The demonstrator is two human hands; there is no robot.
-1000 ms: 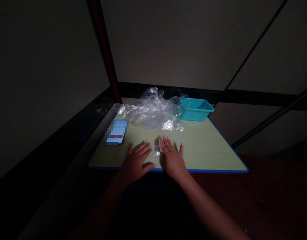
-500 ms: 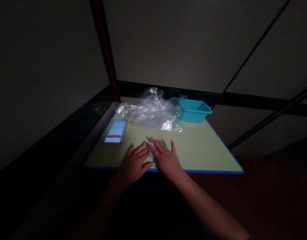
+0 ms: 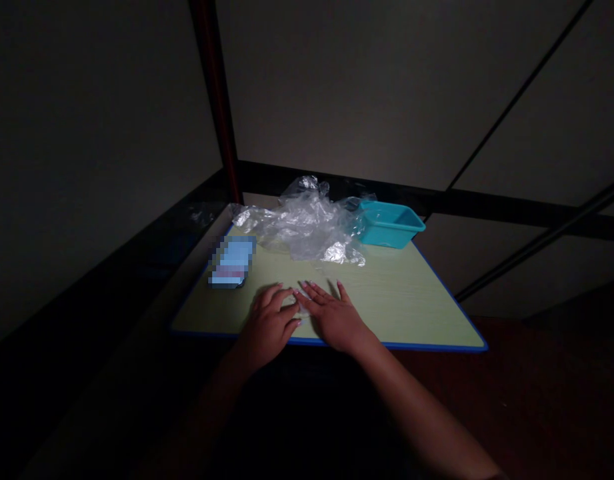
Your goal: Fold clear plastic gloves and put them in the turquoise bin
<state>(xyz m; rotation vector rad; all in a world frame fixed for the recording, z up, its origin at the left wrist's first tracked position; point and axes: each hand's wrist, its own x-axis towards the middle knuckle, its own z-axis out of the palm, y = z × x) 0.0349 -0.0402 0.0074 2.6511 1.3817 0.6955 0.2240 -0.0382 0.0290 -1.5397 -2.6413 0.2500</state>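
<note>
A small whitish, see-through piece of plastic (image 3: 305, 308) lies near the table's front edge, between my two hands and partly covered by them. My right hand (image 3: 335, 319) rests flat over its right side, fingers stretched out and palm down. At its left side is my left hand (image 3: 271, 325), with bent fingers, the thumb apart from the forefinger and the fingertips close to the plastic. Beyond my hands spreads a crumpled pile of clear plastic bags (image 3: 311, 223).
A turquoise plastic basket (image 3: 389, 233) stands at the back right of the table (image 3: 407, 300), touching the bags. On the left lies a phone with a blurred screen (image 3: 233, 262). Blue edging runs round the tabletop, and dark panelled walls (image 3: 337, 87) rise behind.
My left fingers have bent more and shifted slightly, with the thumb drawn back a little. My right hand has moved slightly, still flat on the plastic.
</note>
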